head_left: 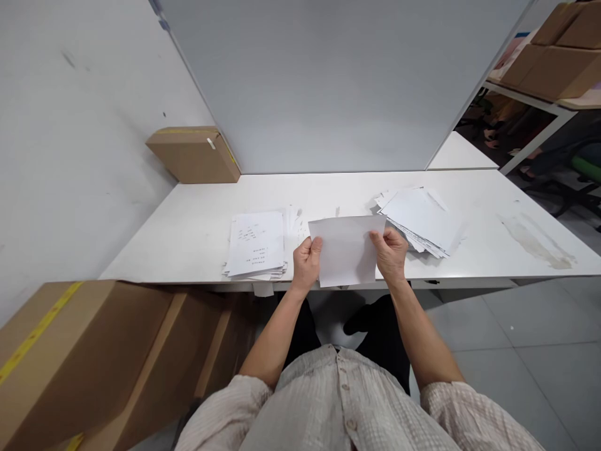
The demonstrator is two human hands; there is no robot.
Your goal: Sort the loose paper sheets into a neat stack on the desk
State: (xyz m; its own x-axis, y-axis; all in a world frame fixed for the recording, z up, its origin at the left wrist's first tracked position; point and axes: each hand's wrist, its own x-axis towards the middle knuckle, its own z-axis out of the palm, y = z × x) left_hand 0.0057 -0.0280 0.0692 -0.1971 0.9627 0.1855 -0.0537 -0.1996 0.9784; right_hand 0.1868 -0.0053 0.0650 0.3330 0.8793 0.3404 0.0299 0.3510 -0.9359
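A blank-looking sheet of paper (348, 250) is stretched between my two hands, over the front edge of the desk. My left hand (306, 262) pinches its left edge with the thumb on top. At the opposite edge, my right hand (390, 252) grips the sheet the same way, fingers hidden behind. To the left lies a fairly neat paper stack (256, 244) with dark marks and lines of writing on its top page. A messier pile of papers (417, 216) lies to the right, just beyond my right hand, its sheets fanned at angles.
The white desk (188, 241) meets a grey partition (328, 88) at the back. A closed cardboard box (197, 156) stands at its back left corner. Large cardboard boxes (84, 351) fill the floor at left. More boxes (554, 66) sit on another table at far right.
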